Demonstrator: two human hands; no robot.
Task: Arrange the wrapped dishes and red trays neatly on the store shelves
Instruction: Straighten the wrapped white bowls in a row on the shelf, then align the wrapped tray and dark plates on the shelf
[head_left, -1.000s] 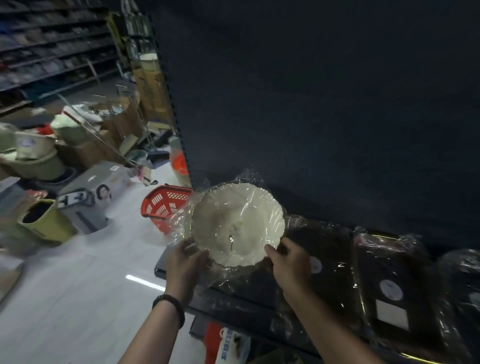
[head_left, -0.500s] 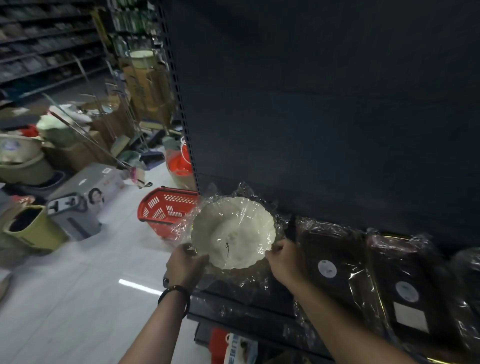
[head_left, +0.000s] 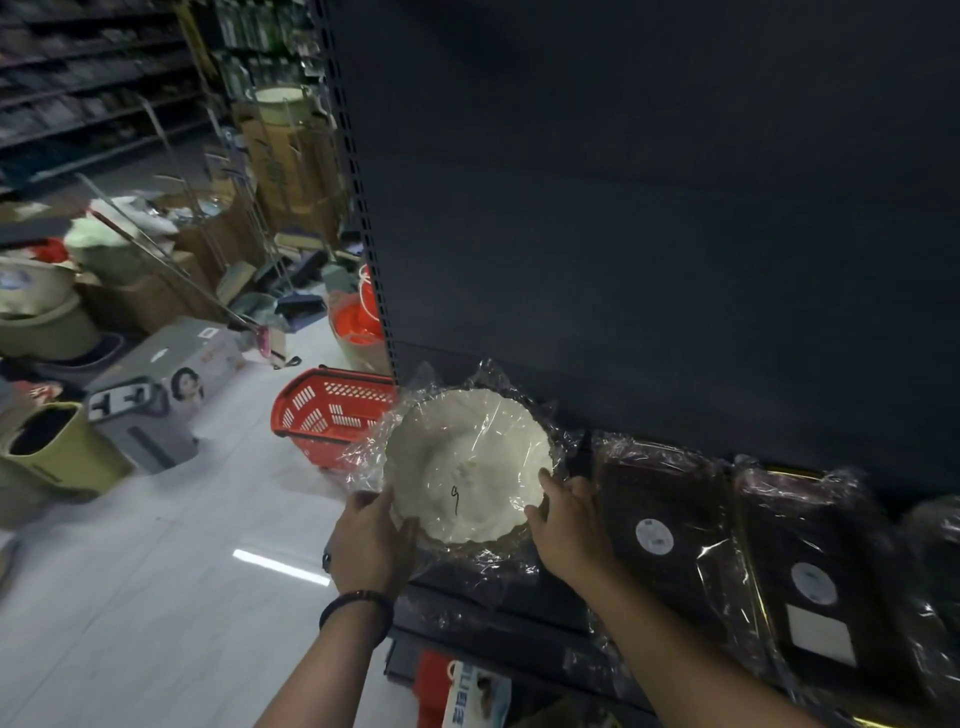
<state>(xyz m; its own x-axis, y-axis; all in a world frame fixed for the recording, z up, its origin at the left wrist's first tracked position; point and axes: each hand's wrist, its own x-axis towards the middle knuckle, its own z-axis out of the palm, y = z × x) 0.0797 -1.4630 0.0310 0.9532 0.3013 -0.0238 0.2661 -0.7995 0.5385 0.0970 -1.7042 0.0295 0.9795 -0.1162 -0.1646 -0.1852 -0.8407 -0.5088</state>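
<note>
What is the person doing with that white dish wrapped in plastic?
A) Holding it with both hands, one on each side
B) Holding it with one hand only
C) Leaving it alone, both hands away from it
A: the left hand grips the near-left edge of the white dish, and the right hand grips its right edge.

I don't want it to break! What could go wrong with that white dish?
The white dish is at the left end of the shelf, near its front edge; if the left hand and right hand let go early, it might tip onto the floor. Its plastic wrap looks slippery, so the grip could slip. Pushed right, it could bump the dark wrapped tray.
</note>
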